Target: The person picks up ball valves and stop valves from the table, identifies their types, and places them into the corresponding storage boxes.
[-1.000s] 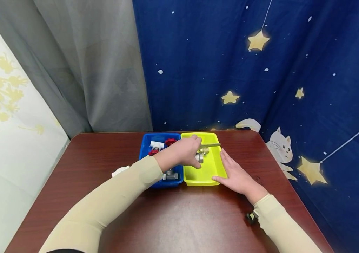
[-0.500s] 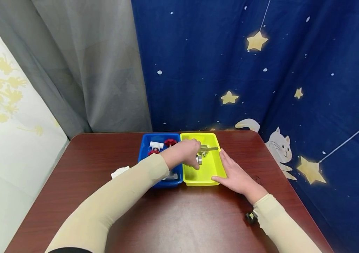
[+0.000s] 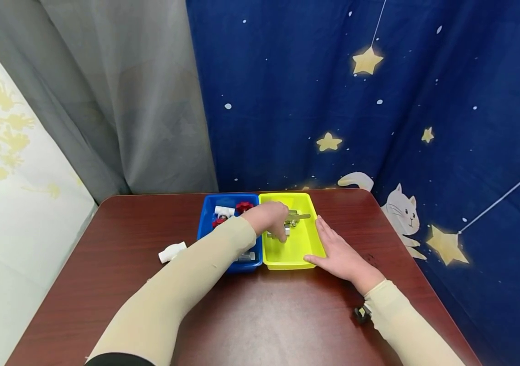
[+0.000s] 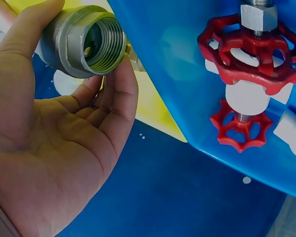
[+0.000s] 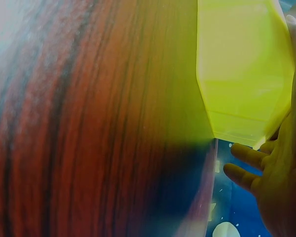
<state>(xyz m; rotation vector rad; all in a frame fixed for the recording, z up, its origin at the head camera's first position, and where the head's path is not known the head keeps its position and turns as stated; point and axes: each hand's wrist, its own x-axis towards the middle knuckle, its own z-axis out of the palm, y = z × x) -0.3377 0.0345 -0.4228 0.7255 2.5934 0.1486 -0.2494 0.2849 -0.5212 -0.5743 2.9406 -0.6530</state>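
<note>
In the left wrist view, my left hand (image 4: 64, 128) pinches a silvery threaded pipe fitting (image 4: 84, 42) between thumb and fingers, its round open end facing the camera. The head view shows this left hand (image 3: 269, 216) reaching over the blue tray (image 3: 202, 223) into the yellow tray (image 3: 303, 254). Just beyond its fingers lies a brass-coloured valve with a flat lever (image 3: 300, 217). My right hand (image 3: 339, 254) rests along the yellow tray's right wall, fingers straight and thumb at the near corner.
The blue tray contains valves with red handwheels (image 3: 243, 207), a white plastic valve (image 3: 224, 211) and a grey metal fitting (image 3: 246, 256). A white plastic piece (image 3: 172, 251) lies on the dark red table (image 3: 250, 315), left of the trays. Curtains hang behind the table.
My left hand and the fitting have gone lower into the yellow tray. The flat lever has shifted slightly nearer. My right hand stays at the tray wall, while the head view drifts a little.
</note>
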